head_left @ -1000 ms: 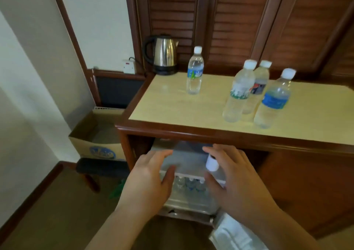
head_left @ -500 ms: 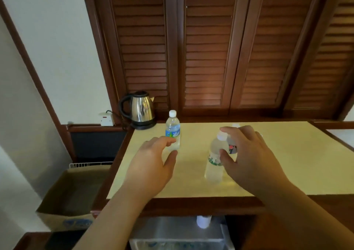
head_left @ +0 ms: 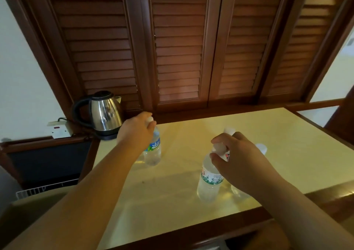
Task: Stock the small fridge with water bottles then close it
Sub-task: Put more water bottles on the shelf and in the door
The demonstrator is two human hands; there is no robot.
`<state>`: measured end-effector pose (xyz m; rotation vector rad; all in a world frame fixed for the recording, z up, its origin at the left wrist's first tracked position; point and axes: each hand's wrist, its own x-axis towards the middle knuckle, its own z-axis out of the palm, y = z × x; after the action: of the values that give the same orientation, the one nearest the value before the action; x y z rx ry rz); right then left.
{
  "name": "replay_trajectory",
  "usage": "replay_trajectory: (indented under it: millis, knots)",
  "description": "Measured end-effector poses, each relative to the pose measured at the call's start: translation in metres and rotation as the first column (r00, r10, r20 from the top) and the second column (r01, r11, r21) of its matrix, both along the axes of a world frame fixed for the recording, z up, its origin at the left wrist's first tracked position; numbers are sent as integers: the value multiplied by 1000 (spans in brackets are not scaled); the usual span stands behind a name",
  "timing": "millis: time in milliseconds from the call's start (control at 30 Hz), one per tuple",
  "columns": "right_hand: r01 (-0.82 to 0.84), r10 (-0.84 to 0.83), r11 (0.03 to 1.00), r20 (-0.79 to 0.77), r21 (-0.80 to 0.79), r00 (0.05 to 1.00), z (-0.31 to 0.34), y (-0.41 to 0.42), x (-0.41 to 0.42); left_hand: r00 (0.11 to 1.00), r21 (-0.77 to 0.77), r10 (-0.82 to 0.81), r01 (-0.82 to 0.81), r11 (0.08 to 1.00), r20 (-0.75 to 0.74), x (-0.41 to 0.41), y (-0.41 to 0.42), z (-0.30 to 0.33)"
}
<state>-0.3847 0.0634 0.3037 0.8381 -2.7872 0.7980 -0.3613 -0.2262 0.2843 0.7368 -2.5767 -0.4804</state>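
Several clear water bottles stand on the pale cabinet top (head_left: 172, 207). My left hand (head_left: 136, 132) is closed over the cap and neck of the blue-labelled bottle (head_left: 153, 152), which stands upright near the kettle. My right hand (head_left: 239, 159) grips the neck of the green-labelled bottle (head_left: 208, 184), also upright. Behind that hand show the white cap of a red-labelled bottle (head_left: 229, 130) and the cap of another bottle (head_left: 261, 148). The fridge lies below the cabinet top and is out of sight.
A steel electric kettle (head_left: 103, 113) stands at the back left corner, beside a wall socket (head_left: 59, 130). Dark louvred wooden doors (head_left: 178, 48) rise behind the cabinet. A white wire rack (head_left: 30, 192) sits low on the left.
My view has lifted from the open fridge to the cabinet top. Both hands rose from the fridge shelf, reached over the top and closed on two bottles.
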Motion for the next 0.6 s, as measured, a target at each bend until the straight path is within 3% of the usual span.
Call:
replay_trajectory:
  millis: [267,600]
  knots:
    - [-19,23,995,34,-96,999,-5,19,18,978,-27,-41,36,999,-203,57,47,-16]
    - [-69,68,974,-10,-213,998,-33,127,104,941,-3,-51,53,999,-334,183,186,-23]
